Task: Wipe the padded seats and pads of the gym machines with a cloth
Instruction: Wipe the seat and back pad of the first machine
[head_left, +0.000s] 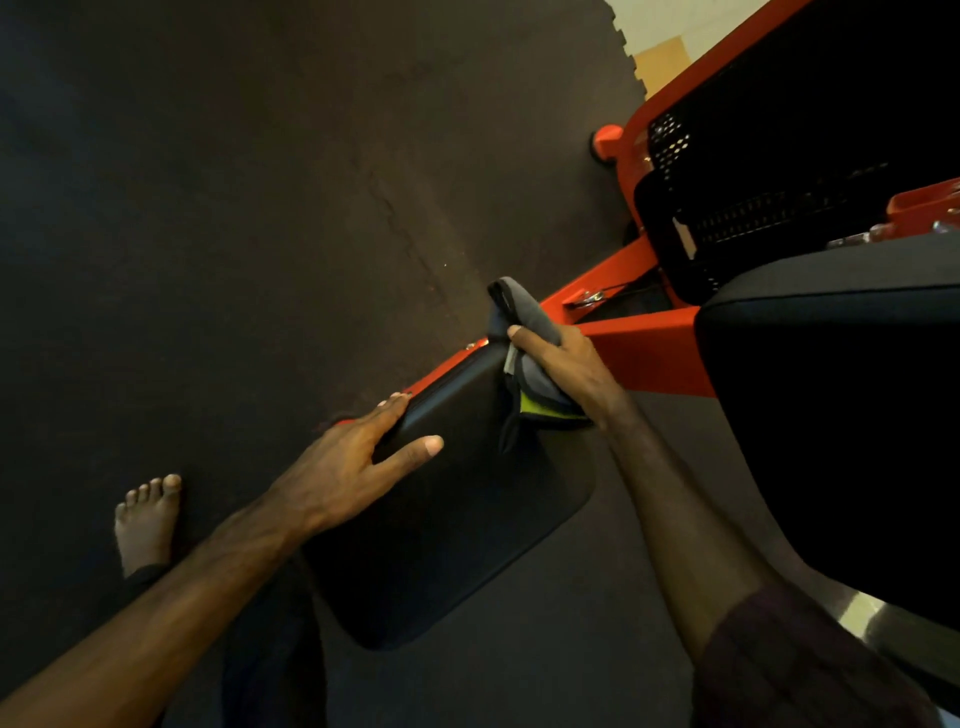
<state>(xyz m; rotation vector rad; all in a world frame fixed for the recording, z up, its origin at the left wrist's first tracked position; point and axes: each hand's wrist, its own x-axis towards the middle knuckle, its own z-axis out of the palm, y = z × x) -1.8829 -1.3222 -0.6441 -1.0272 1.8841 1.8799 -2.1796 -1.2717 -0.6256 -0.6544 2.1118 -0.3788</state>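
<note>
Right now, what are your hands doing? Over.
Left hand flat on seat edge. Right hand grips cloth at seat's far end. Nothing in the way.

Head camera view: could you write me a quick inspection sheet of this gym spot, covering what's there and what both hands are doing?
Surface: dark rubber floor mat with a jagged interlocking edge at top.
Job's things: black padded seat; grey cloth with a yellow-green patch; larger black pad at right.
Clutter: nothing seen.
Hands: left hand rests on the seat's left edge, fingers straight; right hand grips the cloth at the seat's far edge.
Cables: a thin dark one may run along the red frame; hard to tell.
Surroundings: perforated black guard; bare foot; pale floor beyond the mat.
</note>
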